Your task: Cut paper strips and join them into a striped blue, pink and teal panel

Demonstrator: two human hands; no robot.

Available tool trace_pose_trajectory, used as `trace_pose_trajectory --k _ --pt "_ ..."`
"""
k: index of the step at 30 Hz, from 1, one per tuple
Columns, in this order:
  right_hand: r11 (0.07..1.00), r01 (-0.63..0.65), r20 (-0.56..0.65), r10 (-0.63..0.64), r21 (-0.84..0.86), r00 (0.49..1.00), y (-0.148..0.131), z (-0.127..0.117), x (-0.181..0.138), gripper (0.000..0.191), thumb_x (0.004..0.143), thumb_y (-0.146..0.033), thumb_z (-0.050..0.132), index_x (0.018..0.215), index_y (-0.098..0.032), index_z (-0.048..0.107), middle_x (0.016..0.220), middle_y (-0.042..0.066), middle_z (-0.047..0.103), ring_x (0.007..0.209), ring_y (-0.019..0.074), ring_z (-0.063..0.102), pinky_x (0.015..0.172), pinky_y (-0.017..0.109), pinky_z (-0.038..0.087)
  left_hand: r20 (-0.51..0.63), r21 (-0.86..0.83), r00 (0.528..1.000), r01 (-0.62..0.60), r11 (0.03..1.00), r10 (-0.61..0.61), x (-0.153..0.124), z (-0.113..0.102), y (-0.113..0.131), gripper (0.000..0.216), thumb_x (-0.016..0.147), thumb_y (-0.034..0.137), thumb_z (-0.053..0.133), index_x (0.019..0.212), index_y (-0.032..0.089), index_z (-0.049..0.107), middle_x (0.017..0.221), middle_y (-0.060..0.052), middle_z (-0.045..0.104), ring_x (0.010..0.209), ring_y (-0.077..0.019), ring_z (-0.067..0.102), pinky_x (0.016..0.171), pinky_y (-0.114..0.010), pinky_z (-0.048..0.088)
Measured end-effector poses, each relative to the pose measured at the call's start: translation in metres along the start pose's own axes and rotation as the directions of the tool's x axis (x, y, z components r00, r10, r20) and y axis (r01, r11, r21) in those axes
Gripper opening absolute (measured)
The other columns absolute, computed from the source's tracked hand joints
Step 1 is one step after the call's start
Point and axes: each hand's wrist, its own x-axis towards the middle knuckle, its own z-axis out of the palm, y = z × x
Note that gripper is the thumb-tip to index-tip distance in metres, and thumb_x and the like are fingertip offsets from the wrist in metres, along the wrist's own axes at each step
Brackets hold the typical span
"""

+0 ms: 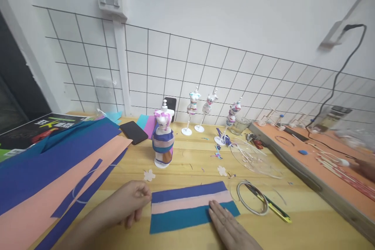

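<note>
A striped paper piece [190,205], dark blue, pink and teal, lies flat on the wooden table [187,156] in front of me. My left hand [129,203] is curled at its left edge, fingertips pinched together near the paper's corner; what they hold is too small to see. My right hand [228,224] lies flat with fingers stretched out, pressing on the teal stripe at the paper's right end. A small mannequin [163,138] dressed in striped paper stands just behind.
Large blue and peach paper sheets [52,172] cover the left. A black phone [134,132], three small mannequins [205,113], a clear plastic dish [252,158], a wire ring [252,197] and a yellow cutter [275,209] lie about. An orange board [322,164] sits right.
</note>
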Motion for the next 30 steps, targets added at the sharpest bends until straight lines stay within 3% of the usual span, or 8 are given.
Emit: trace_pose_trajectory --k 4,7,11,14,18,24,30 --pt "0.985 -0.142 -0.037 0.139 -0.100 0.990 0.006 -0.009 -0.020 0.080 0.087 -0.041 0.058 0.148 -0.027 0.007 0.143 0.006 0.038 0.122 0.0257 0.048 0.095 0.031 0.049 -0.017 0.049 1.000 -0.009 0.999 0.010 0.002 0.004 -0.001 0.028 0.078 0.048 0.046 0.081 0.019 0.047 0.048 0.005 0.054 0.031 -0.0081 0.041 0.033 -0.018 0.017" --pt "0.963 -0.200 -0.067 0.191 -0.181 0.979 0.006 -0.011 -0.025 0.086 0.087 -0.039 0.059 0.148 -0.024 0.001 0.142 0.010 0.038 0.121 0.0283 0.048 0.091 0.034 0.052 -0.093 0.104 0.993 -0.057 0.993 0.067 0.004 0.007 0.000 0.029 0.080 0.045 0.043 0.086 0.018 0.051 0.056 0.004 0.054 0.036 -0.0093 0.043 0.038 -0.020 0.027" --pt "0.962 -0.181 -0.078 0.168 -0.206 0.983 0.008 -0.008 -0.024 0.085 0.087 -0.040 0.058 0.148 -0.023 0.002 0.141 0.011 0.040 0.120 0.0287 0.049 0.092 0.034 0.052 -0.288 0.348 0.930 -0.118 0.930 0.226 0.003 0.009 0.008 0.033 0.080 0.043 0.045 0.094 0.017 0.060 0.075 -0.002 0.060 0.071 -0.0212 0.060 0.064 -0.029 0.042" --pt "0.978 -0.147 -0.062 0.139 -0.147 0.988 0.011 0.000 -0.023 0.079 0.088 -0.041 0.057 0.148 -0.025 0.009 0.142 0.007 0.039 0.122 0.0260 0.048 0.097 0.032 0.047 -0.286 0.476 0.912 -0.132 0.869 0.295 0.002 0.013 0.015 0.028 0.080 0.037 0.047 0.089 0.017 0.064 0.091 -0.007 0.063 0.090 -0.0260 0.059 0.077 -0.034 0.041" --pt "0.993 -0.107 -0.058 0.104 -0.058 0.993 0.016 0.009 -0.024 0.068 0.090 -0.039 0.055 0.147 -0.027 0.018 0.143 0.002 0.039 0.125 0.0226 0.045 0.104 0.030 0.041 -0.275 0.559 0.895 -0.148 0.816 0.351 0.002 0.021 0.017 0.020 0.081 0.030 0.044 0.076 0.020 0.061 0.090 -0.006 0.062 0.091 -0.0249 0.057 0.079 -0.034 0.040" --pt "0.994 -0.108 -0.081 0.107 -0.005 0.991 0.015 0.008 -0.015 0.056 0.090 -0.038 0.055 0.141 -0.026 0.037 0.137 0.003 0.050 0.123 0.0232 0.050 0.103 0.032 0.042 -0.291 0.504 0.895 -0.156 0.849 0.337 0.002 0.026 0.020 0.020 0.082 0.029 0.040 0.065 0.021 0.048 0.076 -0.003 0.057 0.079 -0.0226 0.055 0.070 -0.031 0.038" --pt "0.991 -0.089 -0.115 0.100 0.097 0.988 0.006 0.001 -0.001 0.045 0.089 -0.036 0.058 0.132 -0.025 0.052 0.129 0.004 0.058 0.119 0.0221 0.054 0.102 0.031 0.043 -0.164 0.173 0.949 -0.240 0.955 0.268 0.001 0.026 0.020 0.030 0.084 0.048 0.038 0.069 0.022 0.040 0.062 0.005 0.041 0.062 -0.0157 0.045 0.058 -0.025 0.033"
